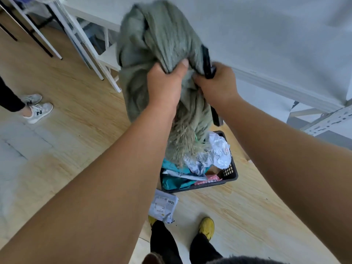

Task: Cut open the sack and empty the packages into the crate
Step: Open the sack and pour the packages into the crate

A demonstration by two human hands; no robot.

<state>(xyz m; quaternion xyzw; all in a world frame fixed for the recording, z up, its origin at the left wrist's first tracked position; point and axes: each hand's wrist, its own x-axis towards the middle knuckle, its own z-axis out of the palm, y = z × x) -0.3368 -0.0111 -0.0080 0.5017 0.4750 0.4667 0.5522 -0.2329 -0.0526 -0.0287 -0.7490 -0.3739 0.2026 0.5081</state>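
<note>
Two hands grip the grey-green woven fabric sack (152,44), held upended above the dark plastic slatted crate (231,173). Left hand (164,86): thumb and curled fingers pinch a fold of cloth at the middle of the sack. Right hand (216,86): fingers are curled round bunched cloth together with a slim black object (207,61), perhaps the cutting tool or a strap; which one cannot be told. The fringed, cut mouth of the sack points toward 6 o'clock and hangs just over the crate, presumably so that anything left inside drops straight in. The closed end rises toward 12 o'clock, and the cloth looks slack, which suggests that little remains within. Crumpled white, silver, teal and pink mailer packages (219,151) fill the crate. One flat white labelled parcel (163,206) lies on the pale wood-plank floor (76,111) at 6 o'clock from the crate, just beside the wearer's yellow shoes (206,226); it appears to have missed and would need picking up. At 9 o'clock stand another person's grey trainers (36,109).
</note>
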